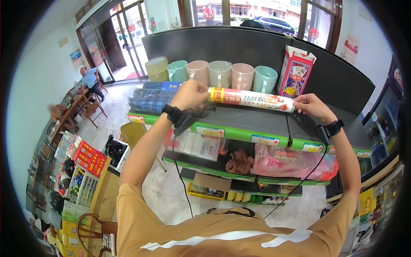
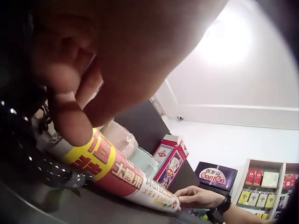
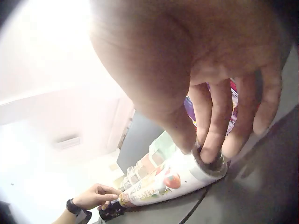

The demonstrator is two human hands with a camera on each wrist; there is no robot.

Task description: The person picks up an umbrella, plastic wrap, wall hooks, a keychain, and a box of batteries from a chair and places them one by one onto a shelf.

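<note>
A printed roll of cling film (image 1: pixel 252 99), yellow at its left end and white at its right, lies lengthwise along the dark top shelf (image 1: pixel 265 121). My left hand (image 1: pixel 190 95) holds the yellow end between thumb and fingers. At the white end, my right hand (image 1: pixel 312 106) pinches the rim; in the right wrist view its fingertips (image 3: pixel 210 154) reach into the hollow core, with the thumb outside. Dark plaid packs (image 1: pixel 147 100) lie left of my left hand, and a crumpled black bag (image 1: pixel 203 112) shows beneath it.
Behind the roll stand several wrapped mugs (image 1: pixel 219 73), wide tape rolls (image 1: pixel 157 68) and a red box (image 1: pixel 295 77) against a black back panel (image 1: pixel 214 45). Lower shelves hold pink plastic packs (image 1: pixel 291 162) and brown cloth (image 1: pixel 239 162). A person (image 1: pixel 90 81) sits far left.
</note>
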